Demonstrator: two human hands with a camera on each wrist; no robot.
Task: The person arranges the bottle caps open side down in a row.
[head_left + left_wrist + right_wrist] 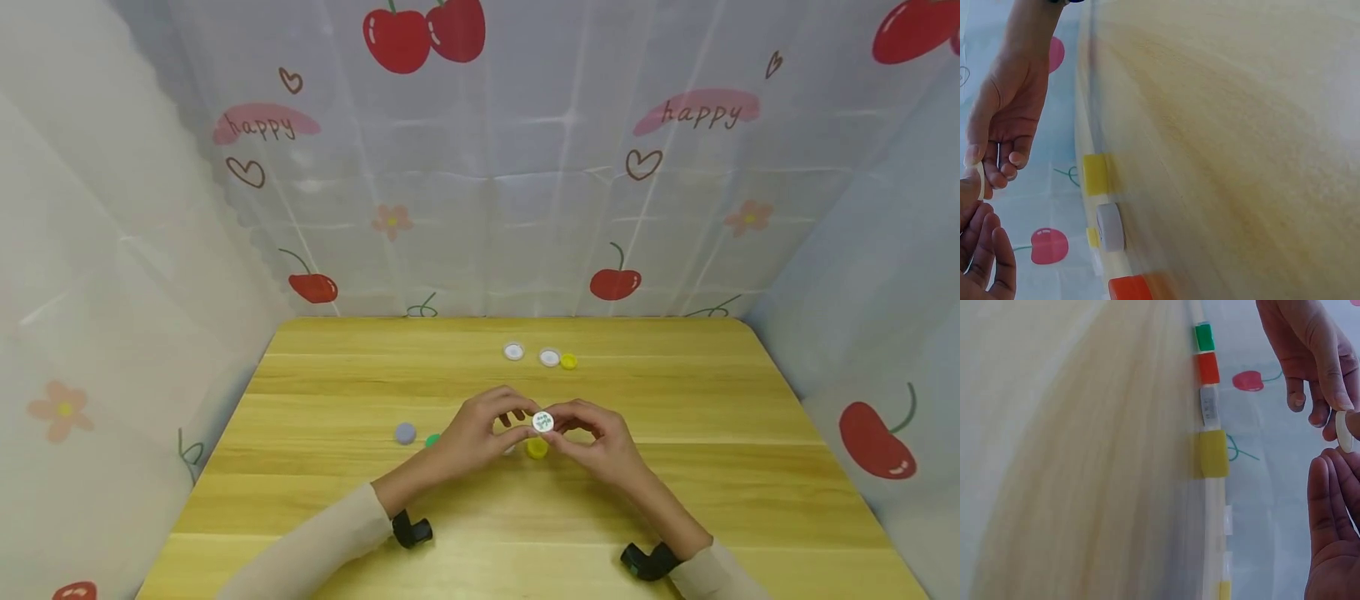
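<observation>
Raised above the table, a small white disc [543,422] with green print on its face is held by both hands. The left hand [480,429] pinches its left edge between thumb and fingers. From the other side, the right hand [596,437] grips it the same way. Edge-on, the disc [1344,432] looks thin in the right wrist view. Below the hands on the table sit a yellow bottle cap [536,449] and a white cap [1110,227]. A red cap [1130,288] shows in the left wrist view and is hidden behind the left hand in the head view.
Left of the left hand lie a grey round cap [405,432] and a partly covered green cap [432,439]. Farther back are two clear-rimmed white round pieces [513,351] and a small yellow cap [568,362]. A printed curtain [487,208] borders the wooden table [337,375].
</observation>
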